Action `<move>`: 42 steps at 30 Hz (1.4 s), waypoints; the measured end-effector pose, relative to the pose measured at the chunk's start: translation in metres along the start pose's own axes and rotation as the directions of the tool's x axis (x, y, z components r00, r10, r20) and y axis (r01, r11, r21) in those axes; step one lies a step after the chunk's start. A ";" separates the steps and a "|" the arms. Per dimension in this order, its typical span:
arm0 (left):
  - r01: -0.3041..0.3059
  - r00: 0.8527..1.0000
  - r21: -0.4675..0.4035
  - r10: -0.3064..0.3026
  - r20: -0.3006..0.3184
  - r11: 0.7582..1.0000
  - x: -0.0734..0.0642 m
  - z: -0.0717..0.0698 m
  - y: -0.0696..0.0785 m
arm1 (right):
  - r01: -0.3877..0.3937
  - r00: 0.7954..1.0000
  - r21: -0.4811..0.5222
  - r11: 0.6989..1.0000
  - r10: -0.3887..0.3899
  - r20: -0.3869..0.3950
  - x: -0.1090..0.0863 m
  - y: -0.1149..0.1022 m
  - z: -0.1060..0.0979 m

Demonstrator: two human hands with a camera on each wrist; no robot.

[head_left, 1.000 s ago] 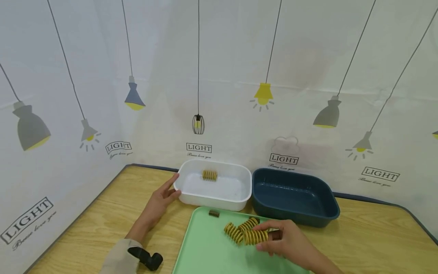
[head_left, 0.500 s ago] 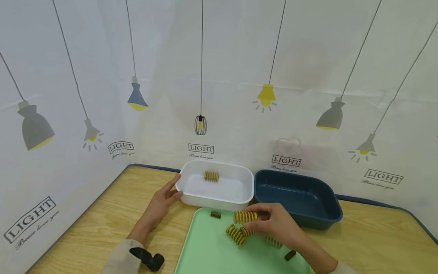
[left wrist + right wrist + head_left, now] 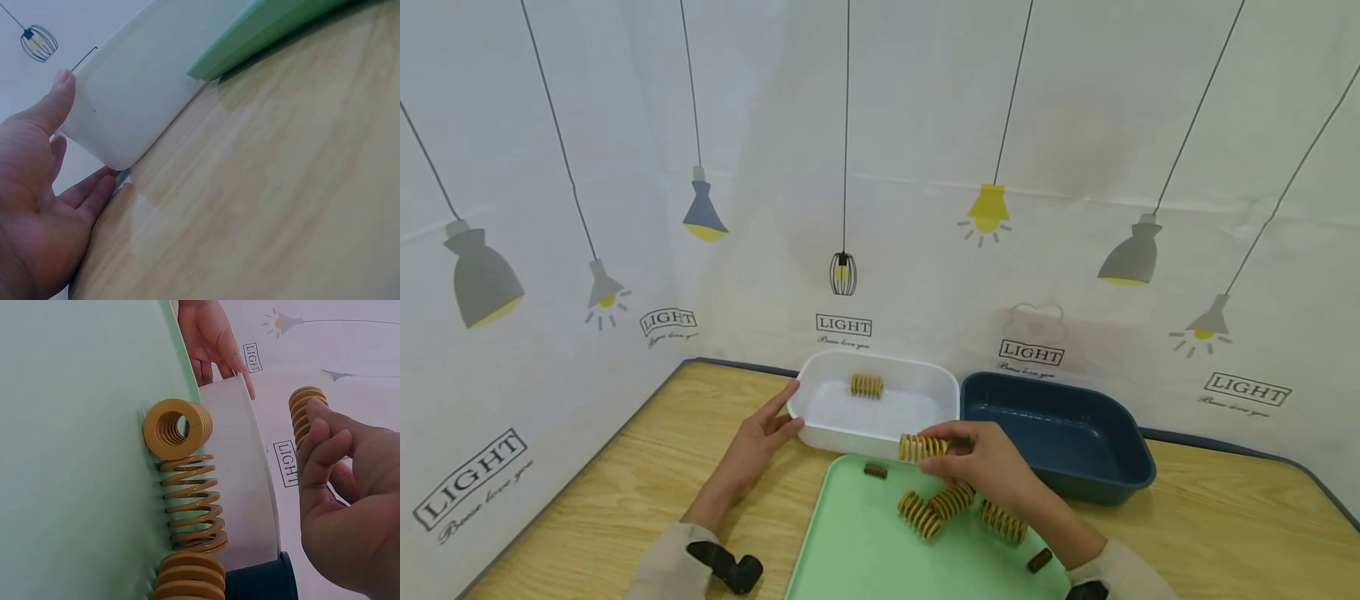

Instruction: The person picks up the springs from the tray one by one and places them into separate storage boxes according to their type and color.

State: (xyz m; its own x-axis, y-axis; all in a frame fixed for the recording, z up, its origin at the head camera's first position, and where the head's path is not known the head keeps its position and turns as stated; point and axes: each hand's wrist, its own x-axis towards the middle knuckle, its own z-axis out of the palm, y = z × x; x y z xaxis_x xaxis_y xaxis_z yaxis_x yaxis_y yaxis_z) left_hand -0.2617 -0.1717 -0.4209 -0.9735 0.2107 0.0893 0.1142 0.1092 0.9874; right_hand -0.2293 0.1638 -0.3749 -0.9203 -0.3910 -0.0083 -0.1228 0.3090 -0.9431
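Observation:
My right hand (image 3: 1000,471) pinches a yellow coil spring (image 3: 919,448) between thumb and fingers, above the far edge of the green tray (image 3: 842,550) and in front of the white bin (image 3: 917,404). In the right wrist view the held spring (image 3: 303,412) is raised off the tray. My left hand (image 3: 752,442) touches the white bin's left end with its fingers spread; the left wrist view has the thumb at the rim and other fingers low by the corner. One yellow spring (image 3: 867,387) lies inside that bin. Several yellow springs (image 3: 920,515) rest on the tray.
Small dark springs lie on the tray, one near the far left corner (image 3: 875,472) and one at the right (image 3: 1039,560). A dark blue bin (image 3: 1131,479) stands right of the white one. Behind both hangs a lamp-print curtain (image 3: 910,250). Wooden table (image 3: 625,500) underneath.
My right hand has lifted the yellow spring off the tray's pile and carried it up and left toward the white bin. The left hand stays at the bin's end.

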 end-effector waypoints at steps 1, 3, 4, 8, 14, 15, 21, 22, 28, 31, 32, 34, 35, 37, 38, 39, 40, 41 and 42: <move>0.004 1.000 0.002 -0.004 0.000 1.000 -0.001 0.000 0.002 | 0.004 1.000 0.003 1.000 -0.004 -0.004 0.002 0.000 0.000; 0.002 1.000 0.004 -0.002 0.000 1.000 -0.001 0.000 0.003 | 0.002 1.000 0.010 1.000 -0.002 -0.011 0.006 -0.002 0.002; 0.002 1.000 0.002 -0.002 0.000 1.000 -0.001 0.000 0.003 | -0.001 1.000 0.021 1.000 0.001 -0.014 0.008 -0.002 0.002; -0.006 1.000 -0.014 0.005 -0.006 1.000 0.004 -0.002 -0.008 | -0.013 1.000 0.063 0.998 0.013 -0.008 0.016 -0.005 0.005; -0.023 1.000 -0.001 0.023 -0.018 1.000 0.013 -0.005 -0.028 | 0.002 1.000 0.021 1.000 -0.001 -0.031 0.028 -0.006 0.011; -0.025 0.999 0.004 0.026 -0.020 1.000 0.013 -0.005 -0.029 | 0.004 0.999 0.015 1.000 -0.003 -0.036 0.030 -0.005 0.012; -0.030 0.999 0.013 0.030 -0.026 0.999 0.013 -0.006 -0.031 | 0.004 0.998 -0.009 1.000 -0.005 -0.063 0.042 -0.001 0.017; -0.030 0.999 0.014 0.030 -0.026 0.999 0.012 -0.006 -0.030 | 0.005 0.998 -0.013 1.000 -0.006 -0.068 0.044 -0.001 0.018; -0.031 0.999 0.018 0.032 -0.027 0.999 0.014 -0.006 -0.031 | 0.013 0.996 -0.017 1.000 -0.014 -0.091 0.057 -0.003 0.019; -0.027 0.999 0.010 0.027 -0.027 1.000 0.016 -0.006 -0.032 | 0.001 0.995 -0.023 1.000 -0.003 -0.104 0.063 -0.006 0.020; -0.022 0.999 0.007 0.022 -0.026 1.000 0.016 -0.005 -0.031 | -0.006 0.994 -0.025 1.000 0.003 -0.112 0.065 -0.007 0.020; -0.024 0.999 0.002 0.024 -0.023 1.000 0.016 -0.006 -0.030 | -0.021 0.991 -0.037 0.999 0.016 -0.131 0.069 -0.008 0.020; -0.023 1.000 -0.006 0.023 -0.020 1.000 0.014 -0.005 -0.027 | -0.029 0.990 -0.039 0.999 0.023 -0.138 0.071 -0.008 0.021; -0.030 0.999 -0.003 0.030 -0.019 1.000 0.013 -0.006 -0.027 | -0.037 0.988 -0.051 0.998 0.029 -0.150 0.075 -0.009 0.023; -0.032 0.999 0.001 0.033 -0.021 0.999 0.013 -0.006 -0.027 | -0.038 0.988 -0.054 0.998 0.029 -0.151 0.077 -0.009 0.024; -0.038 0.999 -0.001 0.038 -0.021 0.999 0.013 -0.006 -0.027 | -0.040 0.988 -0.055 0.998 0.031 -0.154 0.079 -0.008 0.024; -0.039 0.999 -0.004 0.039 -0.021 0.999 0.013 -0.006 -0.027 | -0.041 0.987 -0.053 0.998 0.032 -0.157 0.082 -0.008 0.025; -0.039 0.999 -0.004 0.039 -0.022 0.999 0.013 -0.005 -0.027 | -0.045 0.987 -0.053 0.998 0.036 -0.159 0.084 -0.007 0.026; -0.043 0.999 0.000 0.043 -0.025 0.999 0.014 -0.006 -0.030 | -0.049 0.986 -0.053 0.997 0.039 -0.163 0.086 -0.006 0.027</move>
State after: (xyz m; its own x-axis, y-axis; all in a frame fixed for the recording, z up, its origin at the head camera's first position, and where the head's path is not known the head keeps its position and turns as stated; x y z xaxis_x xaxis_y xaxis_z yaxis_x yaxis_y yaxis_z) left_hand -0.2802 -0.1777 -0.4489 -0.9722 0.1912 0.1351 0.1563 0.1001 0.9826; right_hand -0.2977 0.1045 -0.3791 -0.9726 -0.2322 0.0087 -0.0975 0.3736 -0.9224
